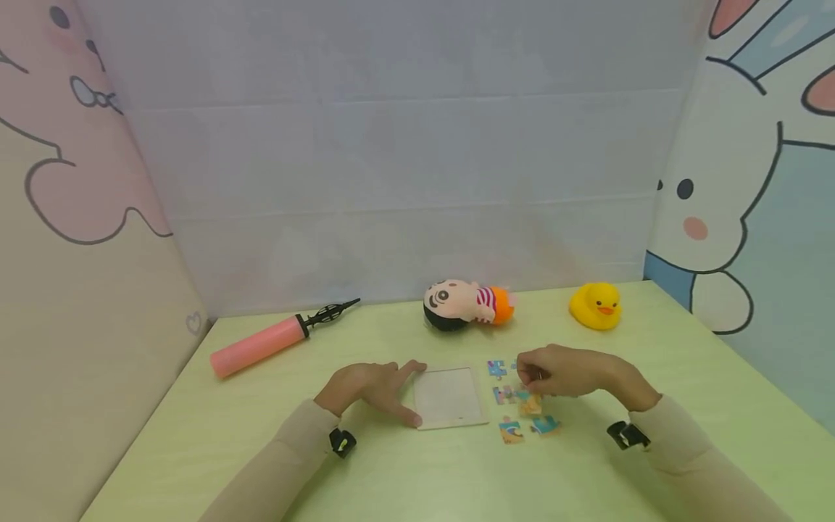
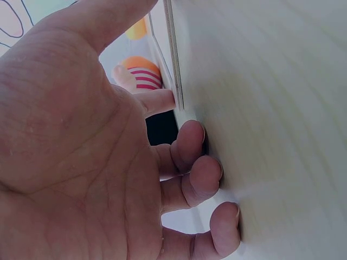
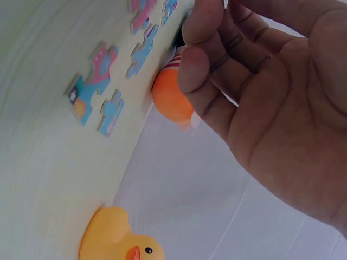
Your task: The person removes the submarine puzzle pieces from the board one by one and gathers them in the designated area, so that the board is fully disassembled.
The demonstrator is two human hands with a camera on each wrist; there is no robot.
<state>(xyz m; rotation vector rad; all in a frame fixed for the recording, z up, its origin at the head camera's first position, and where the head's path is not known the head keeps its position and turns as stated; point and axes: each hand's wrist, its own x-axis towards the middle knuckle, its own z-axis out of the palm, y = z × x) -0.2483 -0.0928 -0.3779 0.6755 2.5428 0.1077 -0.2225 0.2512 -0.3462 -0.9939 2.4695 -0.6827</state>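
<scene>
A white puzzle tray [image 1: 450,399] with a thin rim lies flat on the table. At its left side my left hand [image 1: 378,388] spreads thumb and index finger, touching the tray's two left corners. In the left wrist view, the other fingers of the left hand [image 2: 108,135] rest on the tabletop beside the tray edge [image 2: 174,59]. My right hand [image 1: 561,370] pinches a yellow-and-blue puzzle piece [image 1: 531,403] right of the tray. Around it lie several loose pieces, including a blue one [image 1: 496,369] and a wave-patterned one [image 1: 511,431]. The right wrist view hides the pinched piece.
Along the back of the table lie a pink hand pump [image 1: 261,346], a doll [image 1: 463,304] in a striped top and orange bottoms, and a yellow rubber duck [image 1: 596,307]. Walls [image 1: 417,159] enclose the table at the back and both sides.
</scene>
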